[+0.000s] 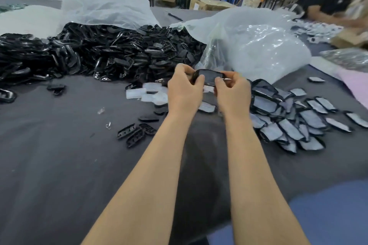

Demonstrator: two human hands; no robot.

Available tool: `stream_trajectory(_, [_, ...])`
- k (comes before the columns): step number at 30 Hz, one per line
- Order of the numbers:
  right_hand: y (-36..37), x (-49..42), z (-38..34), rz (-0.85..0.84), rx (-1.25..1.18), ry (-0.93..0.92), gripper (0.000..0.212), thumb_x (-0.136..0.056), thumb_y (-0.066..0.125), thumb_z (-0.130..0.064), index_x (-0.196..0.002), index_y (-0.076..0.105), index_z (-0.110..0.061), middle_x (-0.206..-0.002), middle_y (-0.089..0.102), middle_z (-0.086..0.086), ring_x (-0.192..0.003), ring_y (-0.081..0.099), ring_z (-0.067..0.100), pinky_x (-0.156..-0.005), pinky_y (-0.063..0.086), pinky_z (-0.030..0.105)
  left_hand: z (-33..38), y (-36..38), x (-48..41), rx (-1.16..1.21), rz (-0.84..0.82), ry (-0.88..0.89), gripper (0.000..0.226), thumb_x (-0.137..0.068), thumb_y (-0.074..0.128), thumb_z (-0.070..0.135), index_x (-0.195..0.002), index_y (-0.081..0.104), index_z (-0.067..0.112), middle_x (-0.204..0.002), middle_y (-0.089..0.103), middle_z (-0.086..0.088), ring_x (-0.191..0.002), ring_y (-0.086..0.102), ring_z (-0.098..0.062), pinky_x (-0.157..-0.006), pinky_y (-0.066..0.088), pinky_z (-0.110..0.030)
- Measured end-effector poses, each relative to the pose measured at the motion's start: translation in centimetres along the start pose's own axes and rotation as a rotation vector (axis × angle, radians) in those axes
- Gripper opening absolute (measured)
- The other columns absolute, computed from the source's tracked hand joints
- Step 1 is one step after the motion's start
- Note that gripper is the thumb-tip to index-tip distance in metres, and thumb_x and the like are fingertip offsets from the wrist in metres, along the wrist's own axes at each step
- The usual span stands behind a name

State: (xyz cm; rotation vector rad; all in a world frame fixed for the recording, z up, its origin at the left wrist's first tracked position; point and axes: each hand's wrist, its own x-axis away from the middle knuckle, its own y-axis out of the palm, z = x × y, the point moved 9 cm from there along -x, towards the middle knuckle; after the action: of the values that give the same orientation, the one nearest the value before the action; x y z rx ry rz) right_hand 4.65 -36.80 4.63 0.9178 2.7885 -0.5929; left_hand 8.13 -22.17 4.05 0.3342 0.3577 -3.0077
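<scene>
Fingertips mostly hidden behind the black plastic piece [207, 77], picture soft, no readable labels anywhere. Left hand [184, 89] and right hand [233, 93] each pinch one end of it, thumbs on top, held above the dark table [59, 165]. Black parts heap [89, 51] behind, film-covered pieces [294, 121] to the right.

A dark grey surface [59, 165] fills the frame. Across its upper left spreads a big heap of black plastic parts [99, 51], with white plastic bags [99, 0] lying on and behind it. A clear bag [258, 45] sits right of centre. At centre lie translucent white pieces [147, 93], and just below them a few black grille pieces [135, 133]. At right is a pile of black-framed pieces [294, 117] with grey faces. A pen [175, 17] lies at upper centre.
</scene>
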Motion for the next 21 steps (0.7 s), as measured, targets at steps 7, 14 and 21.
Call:
stream_trajectory(7, [-11.2, -0.4, 4.2, 0.362, 0.219, 0.062, 0.021, -0.091, 0.054, -0.016, -0.111, 0.056, -0.009, -0.085, 0.054, -0.009, -0.090, 0.053, 0.017, -0.070, 0.031, 0.017, 3.1, 11.9, 2.6, -0.218, -0.168, 0.062, 0.017, -0.093, 0.059, 0.025, -0.105, 0.055, 0.014, -0.104, 0.062, -0.002, -0.103, 0.056, -0.024, -0.085, 0.042, -0.033])
stream_trajectory(14, [-11.4, -0.5, 5.1, 0.385, 0.455, 0.130, 0.033, -0.089, 0.055, -0.018, -0.123, 0.053, -0.017, -0.127, 0.049, 0.009, -0.118, 0.045, 0.029, -0.099, 0.034, 0.041, 1.7, 13.3, 2.8, -0.444, -0.162, 0.039, 0.028, -0.093, 0.056, 0.037, -0.115, 0.057, 0.021, -0.123, 0.052, -0.005, -0.118, 0.046, -0.027, -0.096, 0.031, -0.040])
stream_trajectory(21, [-5.7, 1.3, -0.9, 0.374, 0.162, -0.161, 0.020, -0.087, 0.055, -0.006, -0.105, 0.063, -0.010, -0.104, 0.058, 0.006, -0.097, 0.053, 0.022, -0.080, 0.033, 0.019, 1.8, 5.1, 0.8, -0.064, 0.038, 0.014, 0.021, -0.093, 0.058, 0.024, -0.108, 0.062, 0.010, -0.113, 0.062, -0.008, -0.109, 0.055, -0.024, -0.096, 0.042, -0.037])
